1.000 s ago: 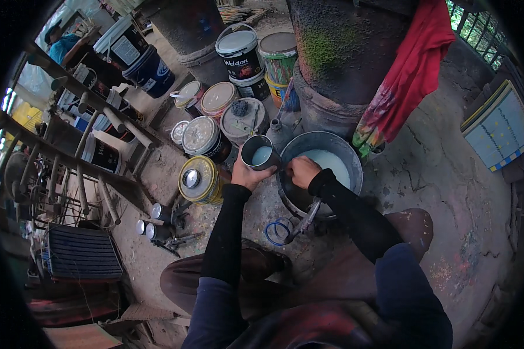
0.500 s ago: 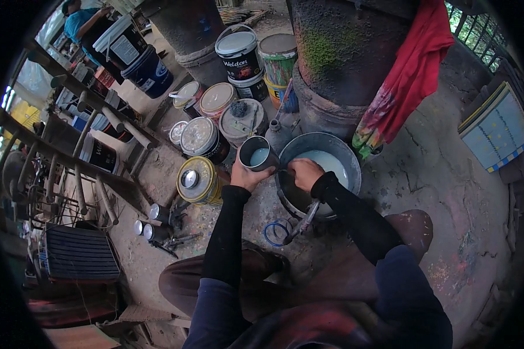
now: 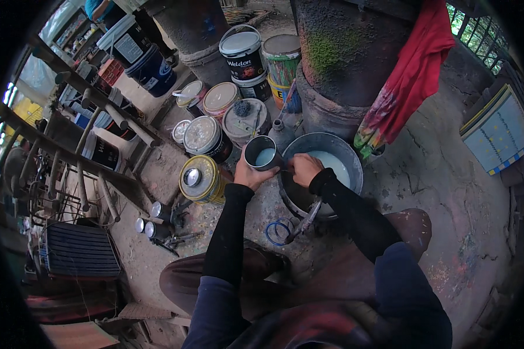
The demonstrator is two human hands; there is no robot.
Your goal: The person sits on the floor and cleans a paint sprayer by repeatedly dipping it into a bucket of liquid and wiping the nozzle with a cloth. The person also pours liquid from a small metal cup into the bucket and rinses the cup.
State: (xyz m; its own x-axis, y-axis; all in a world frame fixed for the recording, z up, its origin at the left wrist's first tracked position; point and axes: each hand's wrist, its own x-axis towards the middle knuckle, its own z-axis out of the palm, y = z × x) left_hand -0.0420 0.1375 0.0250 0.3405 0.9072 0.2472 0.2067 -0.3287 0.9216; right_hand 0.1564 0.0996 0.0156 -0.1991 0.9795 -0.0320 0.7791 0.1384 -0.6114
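Cracked, paint-spattered concrete floor (image 3: 419, 174) spreads out on the right, its widest stretch running from the bucket (image 3: 320, 143) across to the leaning stack of sheets (image 3: 495, 134). Room is tighter elsewhere: the big mossy pot (image 3: 332, 58) stands just beyond the bucket, with the red cloth (image 3: 416, 64) hanging down its right side. Lidded paint tins crowd the far left, the yellow tin (image 3: 218, 185) nearest, and past them runs the beam of the wooden rack (image 3: 119, 191). On the near side, the person's bent right knee (image 3: 410, 230) comes close to the bucket, and the blue coil (image 3: 267, 232) lies just short of its lower left edge.

The left hand (image 3: 251, 177) is wrapped around the dark cup (image 3: 259, 145), thumb across its near side, mouth facing up with pale liquid (image 3: 266, 156) inside. The cup is just left of the bucket's rim and near the grey bottle (image 3: 281, 136); whether it touches either cannot be told. The right hand (image 3: 304, 170) is over the bucket's left side, fingers curled inward close to the cup. What those fingers hold, if anything, is hidden. More pale liquid shows within the bucket, beyond the right wrist.
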